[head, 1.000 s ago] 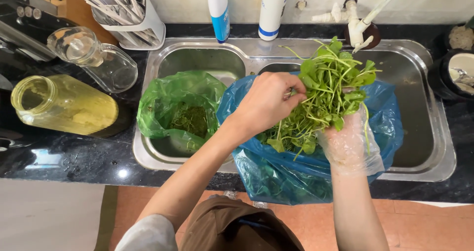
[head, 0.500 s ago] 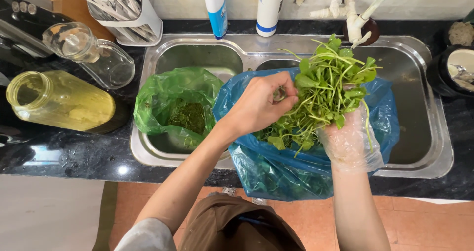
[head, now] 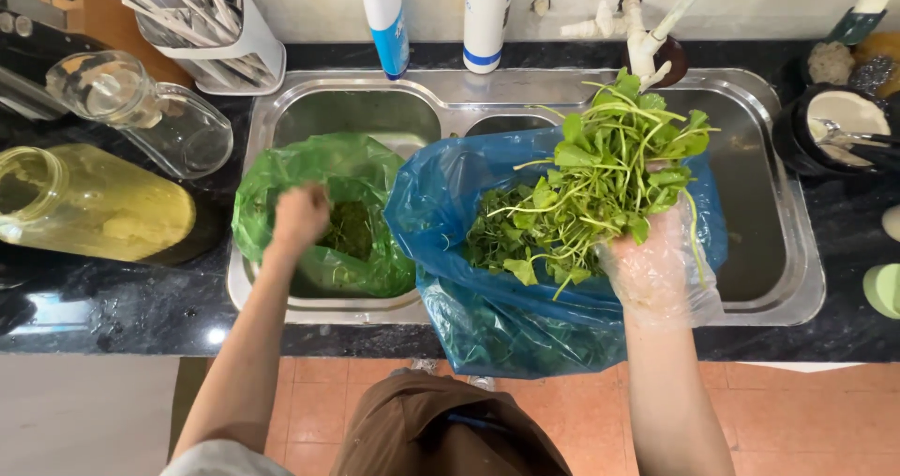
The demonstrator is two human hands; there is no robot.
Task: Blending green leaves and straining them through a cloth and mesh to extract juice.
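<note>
My right hand (head: 656, 270), in a clear plastic glove, grips a bunch of leafy green stems (head: 600, 185) over an open blue plastic bag (head: 469, 204) that holds more greens. My left hand (head: 300, 215) is bare and blurred, hovering over the mouth of a green plastic bag (head: 272, 185) in the left sink basin. Dark green scraps (head: 352, 230) lie inside that bag. The left fingers look curled; whether they hold anything is unclear.
A steel double sink (head: 797, 242) sits in a black stone counter (head: 112, 307). A large jar of yellow liquid (head: 94, 209) and a glass pitcher (head: 141, 111) stand left. Utensil holder (head: 225, 36), two bottles (head: 487, 17) and a tap (head: 647, 36) are behind.
My left hand has left the bunch of greens and swung left to the green bag. My right hand still holds the bunch above the blue bag.
</note>
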